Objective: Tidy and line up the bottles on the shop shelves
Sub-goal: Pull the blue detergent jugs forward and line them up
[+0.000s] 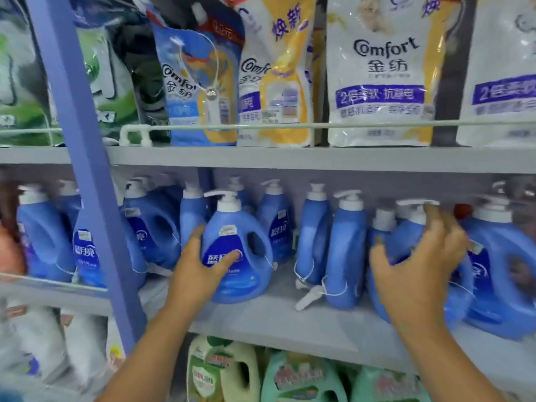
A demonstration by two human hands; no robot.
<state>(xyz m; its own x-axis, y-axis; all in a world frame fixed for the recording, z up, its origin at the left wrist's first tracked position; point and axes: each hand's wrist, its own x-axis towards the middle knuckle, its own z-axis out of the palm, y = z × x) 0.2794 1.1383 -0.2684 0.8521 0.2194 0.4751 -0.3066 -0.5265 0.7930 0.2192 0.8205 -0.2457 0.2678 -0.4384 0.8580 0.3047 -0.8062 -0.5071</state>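
Blue pump bottle [236,250] stands forward on the middle shelf [290,317], left hand [200,271] curled round its side. Right hand [417,256], fingers spread, cups another blue bottle [406,239]. Best slide both level, labels facing out.

Blue pump bottles [236,248] upright on middle shelf [290,317] — unevenly turned.

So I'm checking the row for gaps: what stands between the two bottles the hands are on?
In the head view, three narrower blue pump bottles stand between the left hand's bottle and the right hand's bottle.
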